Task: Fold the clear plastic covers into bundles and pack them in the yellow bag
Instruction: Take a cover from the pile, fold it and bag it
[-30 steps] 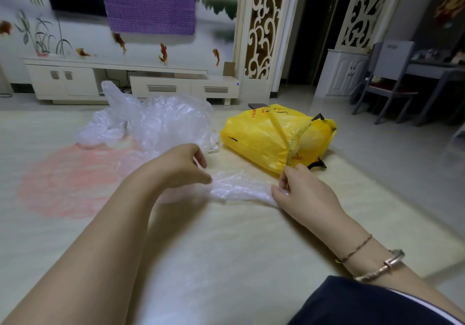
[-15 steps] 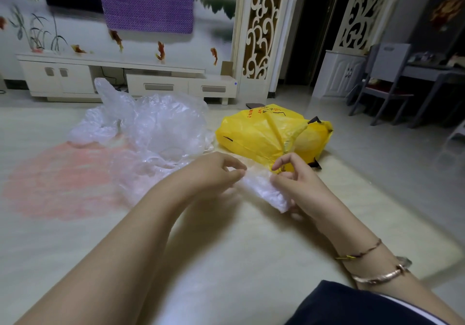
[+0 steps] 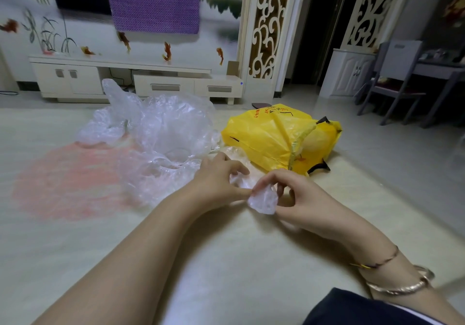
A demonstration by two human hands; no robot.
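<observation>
Clear plastic cover, crumpled into a small wad, is held at centre frame, just below the yellow bag. The wad is pinched by the right hand, fingers curled round its right side. The left hand is closed on the same plastic from the left, thumb and fingertips pinching the film where it stretches away from the wad. Both hands are seen nearly touching. More clear plastic covers are piled loosely at centre left, on the pale mat. The yellow bag is seen lying on its side at centre right, on the mat. Two bracelets are noted on the right wrist, lower right.
</observation>
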